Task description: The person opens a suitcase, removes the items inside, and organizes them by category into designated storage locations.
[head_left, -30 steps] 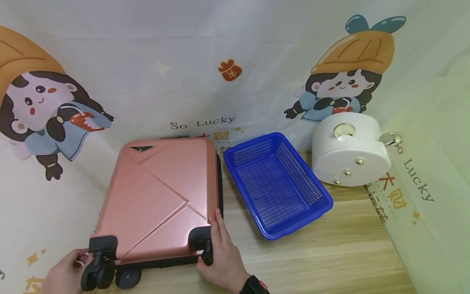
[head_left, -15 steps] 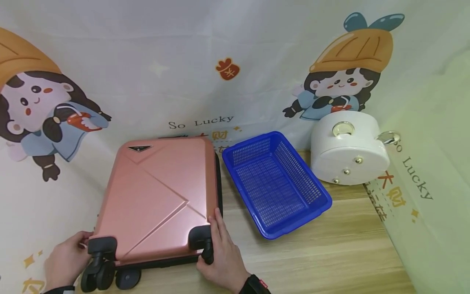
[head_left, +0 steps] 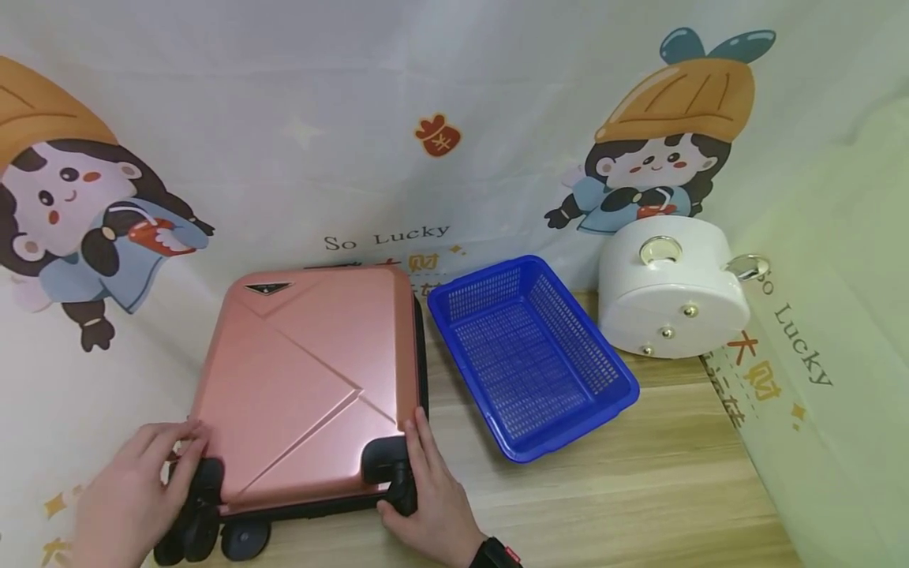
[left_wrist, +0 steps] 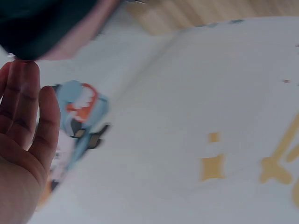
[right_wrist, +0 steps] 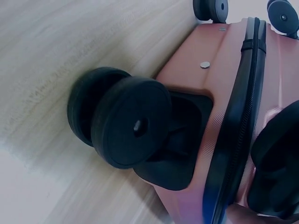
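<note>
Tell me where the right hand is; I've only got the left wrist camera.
Observer: The right hand touches the pink suitcase at its near right corner.
Operator: What's to the suitcase's right?
Observer: In the head view, a blue basket lies there.
Operator: And past the basket, farther right?
Observer: A white case with gold-colored studs.
</note>
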`<action>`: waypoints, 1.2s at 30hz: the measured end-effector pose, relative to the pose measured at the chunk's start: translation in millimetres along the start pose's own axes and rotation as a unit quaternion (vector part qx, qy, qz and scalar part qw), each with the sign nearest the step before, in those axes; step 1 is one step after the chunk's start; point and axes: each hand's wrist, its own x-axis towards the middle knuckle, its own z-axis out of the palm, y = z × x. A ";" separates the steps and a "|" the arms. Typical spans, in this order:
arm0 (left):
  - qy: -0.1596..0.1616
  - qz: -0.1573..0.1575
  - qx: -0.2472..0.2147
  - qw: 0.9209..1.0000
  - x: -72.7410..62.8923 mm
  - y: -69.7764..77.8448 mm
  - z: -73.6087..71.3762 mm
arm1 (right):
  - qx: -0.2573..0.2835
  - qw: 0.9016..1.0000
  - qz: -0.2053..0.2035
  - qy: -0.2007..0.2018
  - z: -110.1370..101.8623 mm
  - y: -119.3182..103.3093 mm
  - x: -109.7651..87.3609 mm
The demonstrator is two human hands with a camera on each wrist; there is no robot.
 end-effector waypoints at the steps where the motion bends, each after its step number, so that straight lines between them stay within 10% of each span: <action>1: -0.002 0.017 -0.002 1.000 -0.1 9.5 -0.1 | 0.002 1.000 0.000 0.001 0.4 0.4 -0.5; 9: -0.063 0.105 -0.005 0.992 -21.8 76.5 23.4 | 0.019 1.000 0.004 -0.004 2.1 1.5 -3.4; 16: -0.090 0.060 0.050 0.993 -55.7 122.6 67.2 | 0.038 0.998 -0.050 0.024 2.2 5.1 -6.9; 36: 0.029 0.051 0.037 0.998 -60.7 120.3 93.8 | 0.071 0.987 -0.103 0.097 -6.4 -11.6 -8.4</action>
